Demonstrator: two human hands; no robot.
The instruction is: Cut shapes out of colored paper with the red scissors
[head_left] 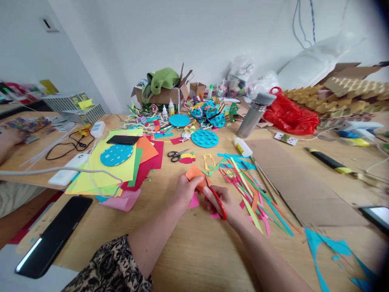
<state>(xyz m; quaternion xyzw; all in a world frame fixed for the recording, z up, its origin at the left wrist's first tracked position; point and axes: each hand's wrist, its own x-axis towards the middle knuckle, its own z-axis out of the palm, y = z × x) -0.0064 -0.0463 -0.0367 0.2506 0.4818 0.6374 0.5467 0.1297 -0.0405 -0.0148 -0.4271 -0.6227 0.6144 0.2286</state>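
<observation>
My left hand (186, 190) pinches a small piece of orange paper (194, 173) above the wooden table. Red-handled scissors (219, 205) are in my right hand (223, 198), their blades at the right edge of the orange paper. Pink paper scraps (193, 201) lie under and beside my hands. Just beyond, a second pair of scissors with dark handles (174, 156) rests by red and yellow cut-out shapes (187, 159). To the right of my hands spreads a heap of coloured paper strips (252, 190).
Coloured paper sheets (94, 158) are stacked on the left, near a black phone (54, 235). A metal bottle (253, 115), a glue bottle (243, 147) and a cardboard sheet (300, 182) stand or lie to the right. Another person's hand (10, 138) shows at far left.
</observation>
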